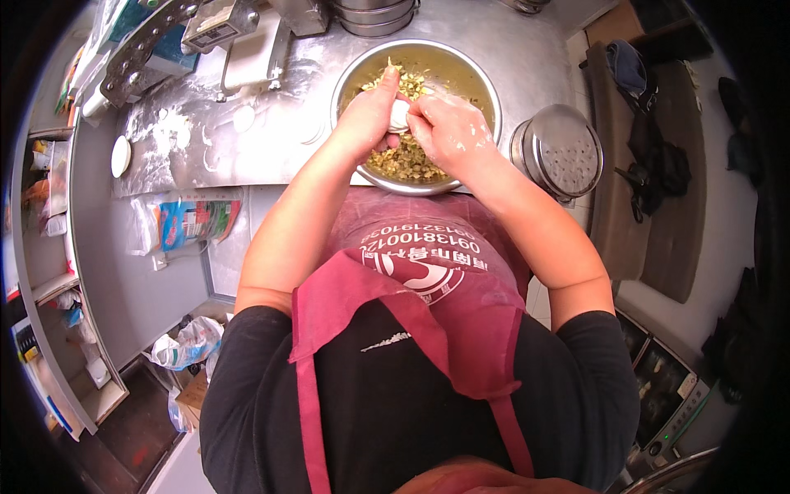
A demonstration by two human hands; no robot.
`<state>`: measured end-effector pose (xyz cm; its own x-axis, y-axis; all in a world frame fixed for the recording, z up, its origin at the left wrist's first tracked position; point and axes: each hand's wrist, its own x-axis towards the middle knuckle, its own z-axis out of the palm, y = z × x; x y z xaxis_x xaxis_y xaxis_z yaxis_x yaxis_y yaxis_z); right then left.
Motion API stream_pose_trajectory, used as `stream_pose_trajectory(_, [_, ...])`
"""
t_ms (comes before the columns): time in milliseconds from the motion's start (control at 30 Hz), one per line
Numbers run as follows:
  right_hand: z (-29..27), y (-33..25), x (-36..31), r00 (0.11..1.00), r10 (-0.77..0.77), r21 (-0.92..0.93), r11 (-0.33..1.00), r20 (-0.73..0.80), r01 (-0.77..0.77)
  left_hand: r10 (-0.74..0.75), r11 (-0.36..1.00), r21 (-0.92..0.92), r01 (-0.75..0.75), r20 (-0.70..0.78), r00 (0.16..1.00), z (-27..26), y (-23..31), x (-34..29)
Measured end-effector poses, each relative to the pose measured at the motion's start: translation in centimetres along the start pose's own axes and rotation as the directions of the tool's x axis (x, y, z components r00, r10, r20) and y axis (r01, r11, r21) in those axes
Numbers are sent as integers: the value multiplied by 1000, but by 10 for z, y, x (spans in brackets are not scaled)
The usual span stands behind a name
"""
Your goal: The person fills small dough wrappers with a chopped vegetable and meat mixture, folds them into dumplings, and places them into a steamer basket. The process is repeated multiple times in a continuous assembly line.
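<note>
Over a large steel bowl (489,74) I hold a small white piece of dough (399,117), bun-like in shape. My left hand (368,115) cups it from the left, thumb pointing up. My right hand (454,136), dusted with flour, pinches the dough's right side with fingers closed. Whatever is inside the dough is hidden. Chopped green and yellow filling (411,163) lies in the bowl beneath both hands. A thin pale tip (389,62) shows just above my left thumb; I cannot make out what it belongs to.
Flat dough rounds (244,118) lie on the floury steel worktop (280,156), one (122,156) at its left edge. A machine with a white belt (257,53) stands at the far left. Stacked steamers (374,18) sit behind the bowl; a lidded steel pot (564,152) stands right of it.
</note>
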<state>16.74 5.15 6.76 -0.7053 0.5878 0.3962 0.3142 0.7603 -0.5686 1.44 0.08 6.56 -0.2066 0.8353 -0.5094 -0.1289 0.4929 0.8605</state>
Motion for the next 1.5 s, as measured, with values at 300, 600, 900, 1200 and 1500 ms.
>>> stream_pose_trajectory(300, [5, 2, 1, 996, -1, -38, 999, 86, 4, -52, 964, -258, 61, 41, 998, 2, -7, 1])
stream_pose_trajectory(600, [-18, 56, -19, 847, 521, 148, 850, -101, -505, -39, 826, -555, 94, 110, 993, -30, -43, 13])
stream_pose_trajectory(900, [37, 124, -12, 774, 516, -304, 853, 367, -425, -137, 885, -434, 170, 106, 985, -33, -84, 11])
stream_pose_trajectory(1200, [52, 133, 0, 718, 477, -293, 879, 508, -376, -89, 889, -439, 132, 117, 989, -34, -88, 7])
stream_pose_trajectory(1500, [68, 135, -5, 695, 494, -301, 870, 522, -391, -78, 884, -451, 125, 121, 990, -34, -79, 7])
